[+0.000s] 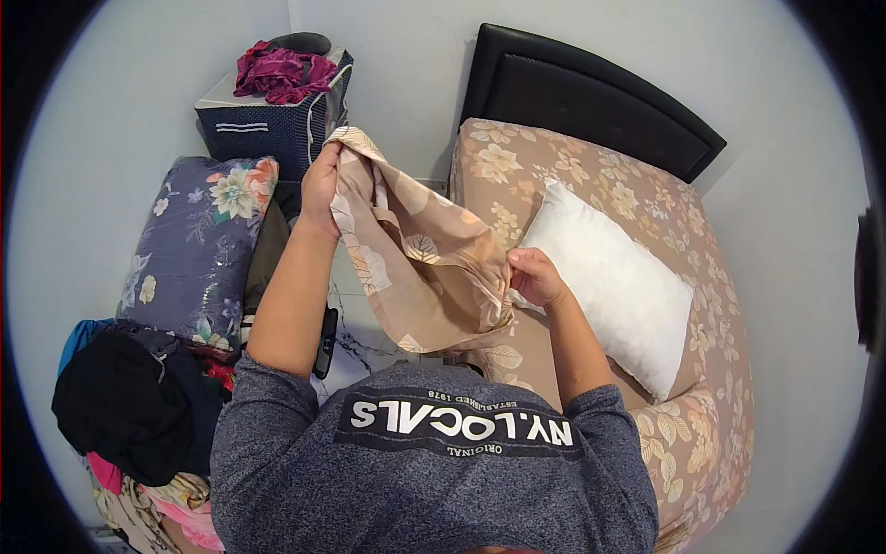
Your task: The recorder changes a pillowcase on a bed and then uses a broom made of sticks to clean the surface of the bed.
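Both my hands hold up a beige pillowcase (415, 277) printed with leaves, its open mouth stretched between them. My left hand (322, 190), higher and farther out, grips one edge of the fabric. Nearer the bed, my right hand (536, 277) pinches the gathered opposite edge between thumb and fingers. The cloth sags in a loop, and its inner side shows. Just beyond my right hand a bare white pillow (616, 291) lies at a slant on the bed (495, 163), which has a beige floral sheet.
A black padded headboard (588, 97) stands against the wall. To the left are a blue floral pillow (194, 256), a heap of clothes (124, 408) and a dotted storage box (263, 135) topped with magenta cloth (284, 73). White marbled floor (353, 325) shows between.
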`<state>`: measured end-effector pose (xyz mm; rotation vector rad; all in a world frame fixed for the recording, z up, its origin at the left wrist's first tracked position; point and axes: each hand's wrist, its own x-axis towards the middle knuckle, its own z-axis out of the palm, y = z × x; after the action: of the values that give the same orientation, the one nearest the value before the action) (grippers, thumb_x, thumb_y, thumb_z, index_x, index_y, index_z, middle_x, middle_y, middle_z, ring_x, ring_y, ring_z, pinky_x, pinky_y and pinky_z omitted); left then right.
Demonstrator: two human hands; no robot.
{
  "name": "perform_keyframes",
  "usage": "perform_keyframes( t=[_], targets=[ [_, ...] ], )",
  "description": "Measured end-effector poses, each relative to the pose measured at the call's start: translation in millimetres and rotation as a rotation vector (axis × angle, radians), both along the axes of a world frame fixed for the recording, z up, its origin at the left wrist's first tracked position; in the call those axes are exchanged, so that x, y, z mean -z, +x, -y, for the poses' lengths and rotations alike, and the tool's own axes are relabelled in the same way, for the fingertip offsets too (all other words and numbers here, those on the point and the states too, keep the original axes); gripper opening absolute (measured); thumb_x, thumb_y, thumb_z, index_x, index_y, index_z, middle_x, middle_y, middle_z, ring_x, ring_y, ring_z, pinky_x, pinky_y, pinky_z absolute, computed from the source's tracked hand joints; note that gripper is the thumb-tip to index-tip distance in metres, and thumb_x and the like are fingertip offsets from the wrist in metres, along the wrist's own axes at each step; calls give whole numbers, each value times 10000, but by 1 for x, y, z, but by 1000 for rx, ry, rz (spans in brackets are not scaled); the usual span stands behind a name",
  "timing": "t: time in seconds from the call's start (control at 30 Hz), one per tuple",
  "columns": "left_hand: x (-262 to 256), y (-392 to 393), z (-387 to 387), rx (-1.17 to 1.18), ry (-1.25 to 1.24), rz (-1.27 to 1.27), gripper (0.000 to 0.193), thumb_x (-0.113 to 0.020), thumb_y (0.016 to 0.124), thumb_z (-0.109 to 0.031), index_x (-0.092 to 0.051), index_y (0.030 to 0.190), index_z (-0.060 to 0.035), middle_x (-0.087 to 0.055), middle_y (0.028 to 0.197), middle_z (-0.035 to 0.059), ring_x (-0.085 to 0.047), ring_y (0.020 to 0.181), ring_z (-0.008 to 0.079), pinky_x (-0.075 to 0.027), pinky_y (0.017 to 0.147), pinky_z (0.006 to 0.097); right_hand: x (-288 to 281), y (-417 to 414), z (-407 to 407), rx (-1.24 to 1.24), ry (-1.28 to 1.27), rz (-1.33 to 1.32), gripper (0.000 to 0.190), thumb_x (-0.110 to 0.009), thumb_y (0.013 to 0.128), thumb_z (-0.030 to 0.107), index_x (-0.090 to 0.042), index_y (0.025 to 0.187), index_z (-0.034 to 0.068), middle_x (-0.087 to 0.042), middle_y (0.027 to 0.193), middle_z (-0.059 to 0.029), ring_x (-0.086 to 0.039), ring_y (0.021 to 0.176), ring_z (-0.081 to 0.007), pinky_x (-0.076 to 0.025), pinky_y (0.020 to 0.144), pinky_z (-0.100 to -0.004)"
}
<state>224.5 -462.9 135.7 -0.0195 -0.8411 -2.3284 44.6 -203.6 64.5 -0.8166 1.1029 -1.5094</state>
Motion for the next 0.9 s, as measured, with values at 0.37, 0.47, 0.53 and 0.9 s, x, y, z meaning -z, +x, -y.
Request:
perform_keyframes(
  t=[0.37,0.47,0.53,0.9],
  targets=[
    [-26,19,-2,-151,-210,-187,300,-314,897,-269,-506,964,-49,-549,895,72,-552,807,179,-446,760,310,22,18,19,361,45,-1338,273,-606,620,5,-487,864,29,-532,761,-99,-539,696,-258,-441,637,-317],
    [-36,33,5,-75,-116,-338,316,-335,886,-301,-515,961,-53,-560,913,65,-546,834,195,-425,795,334,43,7,8,427,278,-1429,211,-566,625,33,-516,830,35,-535,828,-167,-527,779,-344,-432,678,-386],
    [-36,35,3,-120,-76,-285,313,-338,885,-303,-519,951,-55,-565,911,66,-546,837,199,-427,792,334,62,-14,2,483,439,-1334,109,-566,636,40,-523,732,14,-550,740,-150,-561,729,-295,-447,654,-362],
    [104,32,70,-903,-1038,761,251,-483,783,-130,-485,1012,-26,-521,989,113,-512,883,215,-398,783,299,19,47,30,-82,447,-693,216,-552,670,20,-560,885,26,-546,635,-78,-576,635,-185,-482,555,-288]
  ],
)
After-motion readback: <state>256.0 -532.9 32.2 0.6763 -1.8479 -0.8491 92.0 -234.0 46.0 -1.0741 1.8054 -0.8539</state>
